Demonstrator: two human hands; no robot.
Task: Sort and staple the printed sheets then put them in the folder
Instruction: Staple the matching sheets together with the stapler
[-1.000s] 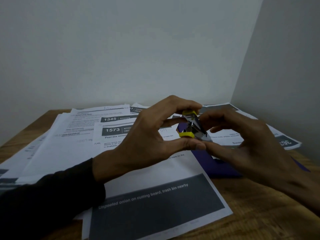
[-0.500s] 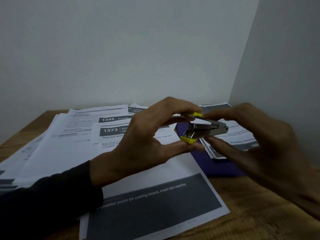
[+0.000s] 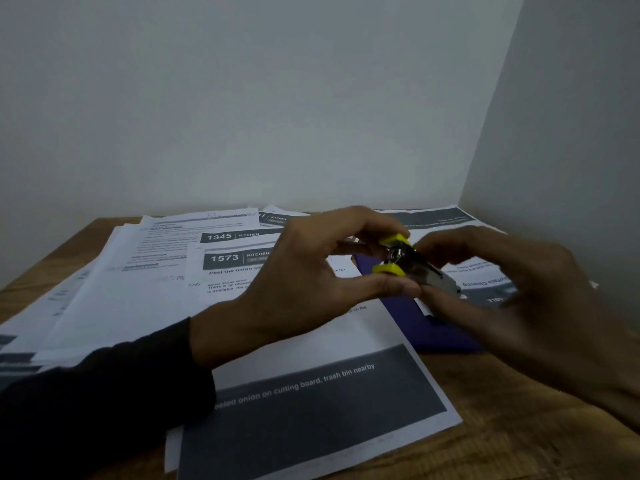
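A small metal stapler [image 3: 412,266] with yellow ends is held in the air above the desk. My left hand [image 3: 304,282] pinches its yellow end between thumb and forefinger. My right hand [image 3: 512,299] curls its fingers round the metal body from the right; that hand is blurred. Printed sheets [image 3: 221,268] lie spread over the desk, the nearest one [image 3: 311,403] with a dark band of white text. A purple folder [image 3: 436,334] lies under my hands, partly covered by sheets and by my right hand.
The wooden desk [image 3: 512,441] sits in a corner, with a wall behind and another wall close on the right. More sheets [image 3: 450,220] reach the back right corner. A stack of pages [image 3: 69,306] overhangs the left side.
The stapler has turned from lying sideways to pointing down and right. My right hand has shifted its fingers along the metal body. My left hand keeps its pinch.
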